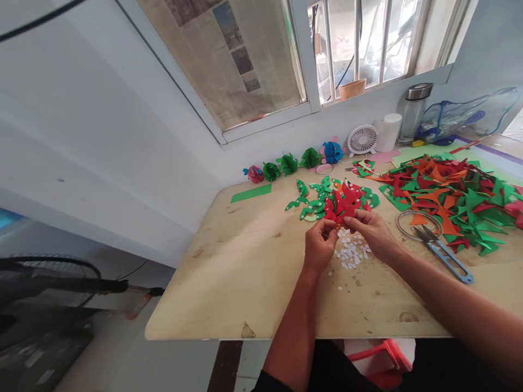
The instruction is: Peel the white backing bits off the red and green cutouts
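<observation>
A person's left hand (321,243) pinches a small orange piece (338,226), just left of the right hand (375,233) (whether that grips it too, one cannot tell); red cutouts (340,202) lie beyond, white squares (352,255) nearer.

A table (229,283) is set beneath a window (269,60). Along its back, left to right, paper ornaments (288,163), a fan (363,140), a bottle (411,117) and a bag (466,117) are lined up. Cut paper shapes (341,200) are heaped before the ornaments; at the heap's near side, a paper piece (338,225) is held between left hand (321,245) and right hand (373,233). Paper bits (352,253) are scattered nearer the front edge. To the right, scraps (457,196) are piled, with a ring (402,233) and snips (449,261) laid before them.
</observation>
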{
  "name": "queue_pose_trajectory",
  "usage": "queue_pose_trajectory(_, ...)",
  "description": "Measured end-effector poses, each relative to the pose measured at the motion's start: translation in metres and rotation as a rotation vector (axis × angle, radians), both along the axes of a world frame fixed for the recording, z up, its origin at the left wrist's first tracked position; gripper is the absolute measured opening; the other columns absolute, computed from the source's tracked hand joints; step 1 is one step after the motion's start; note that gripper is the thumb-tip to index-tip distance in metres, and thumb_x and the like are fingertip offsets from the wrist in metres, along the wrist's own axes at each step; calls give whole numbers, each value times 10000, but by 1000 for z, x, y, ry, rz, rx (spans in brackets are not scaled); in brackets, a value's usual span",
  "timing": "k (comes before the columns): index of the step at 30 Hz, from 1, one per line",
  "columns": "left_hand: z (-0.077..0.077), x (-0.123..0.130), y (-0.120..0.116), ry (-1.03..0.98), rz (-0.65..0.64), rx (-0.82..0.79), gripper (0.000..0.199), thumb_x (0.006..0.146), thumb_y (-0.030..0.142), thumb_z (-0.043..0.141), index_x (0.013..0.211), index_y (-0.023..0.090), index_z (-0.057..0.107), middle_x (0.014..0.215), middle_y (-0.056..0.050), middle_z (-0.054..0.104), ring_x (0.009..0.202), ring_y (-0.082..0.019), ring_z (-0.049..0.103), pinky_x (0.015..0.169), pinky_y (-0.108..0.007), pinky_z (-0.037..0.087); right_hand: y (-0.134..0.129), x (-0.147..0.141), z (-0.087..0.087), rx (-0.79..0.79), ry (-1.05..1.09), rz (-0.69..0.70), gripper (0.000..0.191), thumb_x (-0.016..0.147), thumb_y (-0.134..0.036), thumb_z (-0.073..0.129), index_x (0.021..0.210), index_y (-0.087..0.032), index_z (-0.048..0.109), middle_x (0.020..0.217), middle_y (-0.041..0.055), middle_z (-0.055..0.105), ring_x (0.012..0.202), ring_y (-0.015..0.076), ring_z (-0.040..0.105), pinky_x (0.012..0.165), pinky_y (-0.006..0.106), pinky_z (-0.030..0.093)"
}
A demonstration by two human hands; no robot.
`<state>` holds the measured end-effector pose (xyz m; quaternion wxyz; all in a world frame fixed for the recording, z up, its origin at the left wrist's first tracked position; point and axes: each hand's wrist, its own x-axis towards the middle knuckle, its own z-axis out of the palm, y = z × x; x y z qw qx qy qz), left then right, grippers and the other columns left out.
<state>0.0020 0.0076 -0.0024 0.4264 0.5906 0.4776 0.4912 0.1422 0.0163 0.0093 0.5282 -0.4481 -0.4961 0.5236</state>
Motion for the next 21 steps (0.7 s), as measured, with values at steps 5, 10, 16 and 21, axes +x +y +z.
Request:
queue_pose_trajectory(5,-1,1,4,-103,36,-53,122,680,242,609,761,157,643,698,-19,648,580,-106,547,543,-216,401,-1,0,1,-8,-16,8,289,661,-460,654,646,-176,605,608,-4,578,574,118,451,550,253,354)
queue_pose_trajectory(10,0,2,6,-264,-17,-194,177,673,317,620,732,150,604,594,-18,627,508,-108,543,458,-206,359,-2,-1,1,-9,-31,30,292,673,-458,647,656,-169,606,619,2,593,576,118,457,547,252,357)
queue_pose_trajectory(16,-1,3,6,-332,-20,-245,207,648,337,642,685,152,556,554,-9,610,479,-103,546,444,-198,357,-2,-2,-3,54,-101,66,307,700,-469,622,661,-165,603,626,3,584,598,131,485,547,255,367)
queue_pose_trajectory(21,0,4,5,-343,7,-271,231,623,345,667,657,156,538,531,10,586,468,-97,541,444,-195,356,-3,-3,-4,89,-173,66,328,717,-485,603,710,-158,626,616,6,586,594,141,501,522,251,364)
